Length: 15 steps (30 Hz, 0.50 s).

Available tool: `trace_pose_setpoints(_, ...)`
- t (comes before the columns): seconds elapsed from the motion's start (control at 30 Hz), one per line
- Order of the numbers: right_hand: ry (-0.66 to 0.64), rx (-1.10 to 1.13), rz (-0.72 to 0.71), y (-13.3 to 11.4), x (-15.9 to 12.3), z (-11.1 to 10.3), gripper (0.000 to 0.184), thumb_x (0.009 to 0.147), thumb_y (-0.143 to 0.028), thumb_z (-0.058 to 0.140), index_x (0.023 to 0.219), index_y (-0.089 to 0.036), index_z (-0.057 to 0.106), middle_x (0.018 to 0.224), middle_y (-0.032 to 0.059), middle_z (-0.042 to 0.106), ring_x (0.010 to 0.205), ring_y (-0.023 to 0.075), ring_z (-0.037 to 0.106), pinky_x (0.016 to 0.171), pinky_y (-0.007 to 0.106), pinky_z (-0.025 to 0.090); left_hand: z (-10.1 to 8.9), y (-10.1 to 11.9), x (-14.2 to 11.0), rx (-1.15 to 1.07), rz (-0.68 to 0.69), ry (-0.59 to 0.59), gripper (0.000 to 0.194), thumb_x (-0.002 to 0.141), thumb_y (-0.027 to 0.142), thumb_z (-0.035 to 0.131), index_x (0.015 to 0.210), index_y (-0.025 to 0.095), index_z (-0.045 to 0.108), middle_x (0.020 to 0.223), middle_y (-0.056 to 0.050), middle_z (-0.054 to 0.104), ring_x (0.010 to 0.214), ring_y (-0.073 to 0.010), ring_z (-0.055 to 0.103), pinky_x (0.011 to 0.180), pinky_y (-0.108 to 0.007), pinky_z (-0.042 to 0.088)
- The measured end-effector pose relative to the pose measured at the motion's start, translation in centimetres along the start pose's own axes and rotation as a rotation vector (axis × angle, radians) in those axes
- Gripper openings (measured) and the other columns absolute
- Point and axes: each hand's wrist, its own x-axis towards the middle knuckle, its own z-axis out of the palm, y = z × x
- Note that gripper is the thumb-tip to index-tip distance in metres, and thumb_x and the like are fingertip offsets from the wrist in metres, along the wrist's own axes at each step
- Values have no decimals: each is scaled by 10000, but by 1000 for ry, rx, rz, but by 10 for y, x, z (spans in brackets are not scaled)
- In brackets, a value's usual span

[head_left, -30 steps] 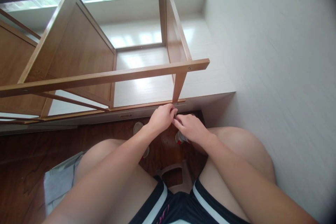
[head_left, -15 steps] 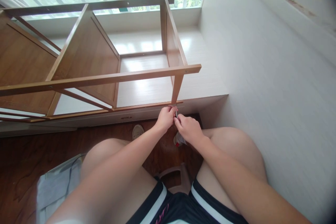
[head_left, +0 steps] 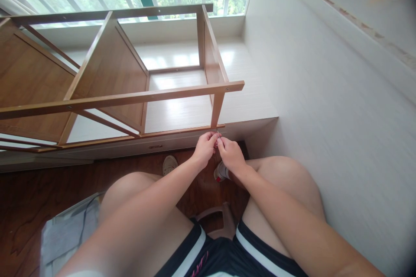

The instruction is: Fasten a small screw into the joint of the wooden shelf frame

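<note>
A brown wooden shelf rack (head_left: 156, 95) lies on its side on a pale ledge. At its near right corner, just below the lower rail, my two hands meet. My right hand (head_left: 231, 152) pinches a thin metal hex key (head_left: 218, 134) between thumb and fingers. My left hand (head_left: 204, 149) is closed right beside it, its fingertips at the same thin metal piece. The fingers hide most of the key and whatever it touches at the rail's end.
A white wall panel (head_left: 302, 95) rises close on the right. Windows with bars stand behind the rack. Below are the dark wood floor (head_left: 130, 162), my knees and shoes, a pink plastic stool (head_left: 208, 213) under me, and a grey flat package (head_left: 69, 229) at left.
My right hand has moved slightly up and left, closer to my left hand and the rail. The view has shifted a little; the rack stays in place.
</note>
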Motion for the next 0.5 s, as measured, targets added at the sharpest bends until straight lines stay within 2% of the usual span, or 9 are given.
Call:
trace_pose_setpoints(0.33, 2, 110, 17, 0, 8, 4, 379, 934, -350, 293, 786, -178, 596, 768, 68, 665, 713, 164, 588, 653, 243, 353, 0, 3, 6, -11, -32, 17, 275, 759, 373, 619, 877, 125, 627, 625, 12, 518, 514, -58, 462, 421, -155, 314)
trace_pose_setpoints(0.43, 16, 300, 36, -1, 9, 8, 356, 913, -386, 345, 729, -175, 564, 708, 47, 622, 656, 151, 546, 613, 244, 349, -1, 2, 7, -12, -38, 14, 279, 753, 377, 626, 873, 125, 623, 622, 14, 512, 502, -54, 458, 420, -155, 310)
trace_pose_setpoints(0.5, -23, 569, 100, -1, 10, 12, 339, 888, -428, 390, 680, -184, 502, 596, 4, 535, 532, 122, 466, 524, 233, 323, -1, 1, 8, -16, -42, 11, 284, 752, 379, 628, 879, 125, 620, 607, 18, 505, 494, -56, 461, 422, -158, 311)
